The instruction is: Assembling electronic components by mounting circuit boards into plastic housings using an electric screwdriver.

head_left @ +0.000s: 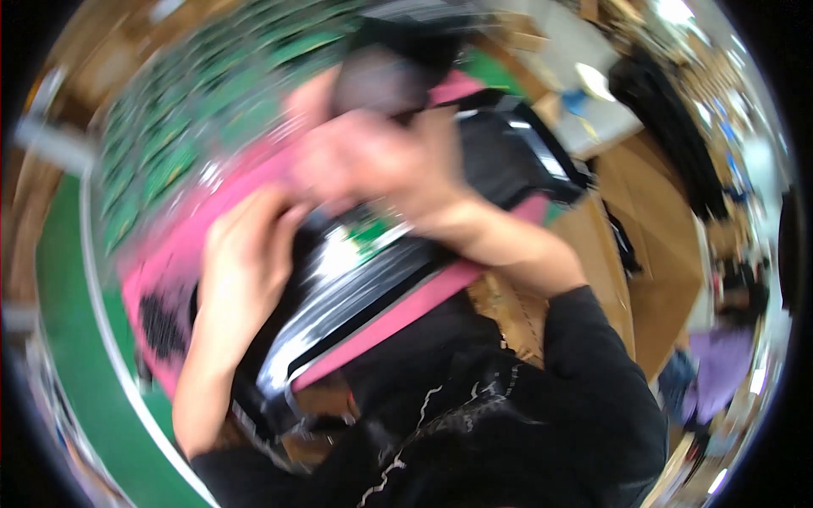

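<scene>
head view is smeared by motion blur. left hand lies curled on the near edge of a shiny black bag resting on a pink tray; right hand presses its top, and whether either grip is closed i cannot tell. green boards beyond are blurred. a green piece shows in the bag.

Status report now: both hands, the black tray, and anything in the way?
Left hand grips black tray. Right hand presses its top. Green board inside tray, blurred. Pink sheet underneath; cardboard box beside.
</scene>
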Demonstrator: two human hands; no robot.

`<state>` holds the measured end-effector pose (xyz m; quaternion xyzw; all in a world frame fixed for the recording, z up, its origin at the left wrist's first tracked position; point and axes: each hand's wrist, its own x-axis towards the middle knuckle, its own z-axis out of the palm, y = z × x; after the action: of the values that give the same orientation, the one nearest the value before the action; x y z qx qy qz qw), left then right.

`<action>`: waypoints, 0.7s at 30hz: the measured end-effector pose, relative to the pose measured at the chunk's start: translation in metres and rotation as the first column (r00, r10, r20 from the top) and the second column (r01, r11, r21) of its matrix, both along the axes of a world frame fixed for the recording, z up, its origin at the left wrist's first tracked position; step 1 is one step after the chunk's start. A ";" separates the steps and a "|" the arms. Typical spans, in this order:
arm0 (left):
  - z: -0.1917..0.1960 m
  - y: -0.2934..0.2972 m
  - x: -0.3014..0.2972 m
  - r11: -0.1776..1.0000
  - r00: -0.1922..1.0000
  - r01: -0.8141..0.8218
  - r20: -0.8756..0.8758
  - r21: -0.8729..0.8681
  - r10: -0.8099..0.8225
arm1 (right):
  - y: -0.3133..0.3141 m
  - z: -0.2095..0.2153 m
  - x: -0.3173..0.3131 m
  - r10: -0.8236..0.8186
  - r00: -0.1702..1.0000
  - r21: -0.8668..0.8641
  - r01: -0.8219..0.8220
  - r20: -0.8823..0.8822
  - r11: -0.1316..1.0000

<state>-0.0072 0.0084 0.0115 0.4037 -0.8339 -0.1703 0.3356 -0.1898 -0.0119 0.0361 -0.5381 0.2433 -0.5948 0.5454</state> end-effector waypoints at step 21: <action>0.019 -0.001 -0.003 0.997 0.953 0.022 0.301 0.080 -0.046 | -0.006 0.003 0.017 -0.007 0.996 -0.179 -0.009 -0.088 0.984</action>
<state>-0.0101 0.0078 0.0301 0.4230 -0.8752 -0.1437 0.1855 -0.1724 -0.0174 0.0389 -0.6111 0.2125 -0.5896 0.4836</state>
